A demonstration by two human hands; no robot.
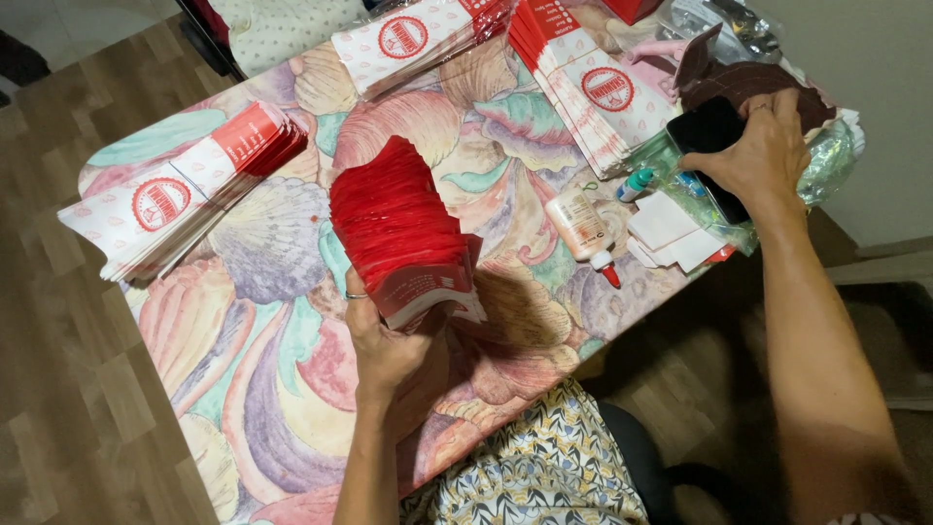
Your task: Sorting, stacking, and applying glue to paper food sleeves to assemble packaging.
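The left hand (pixel 384 345) grips a thick stack of red folded packets (pixel 400 233), fingers clenched around its lower end, held above the shell-patterned bench (pixel 262 331). Right of the stack, beyond a glue bottle (pixel 581 228), the right hand (pixel 763 156) grasps a black phone (pixel 708 131).

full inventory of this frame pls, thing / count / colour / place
folded red stack: 1, red, table centre, gripped by left hand
flat bag stacks: 3, white and red, table left and far edge
glue bottle: 1, white with red tip, lying right of centre
phone: 1, black, right edge under right hand
white cards: a few, by the phone
table: 1, pastel shell-print cover
floor: wood
left hand: holds stack's near end
right hand: on phone
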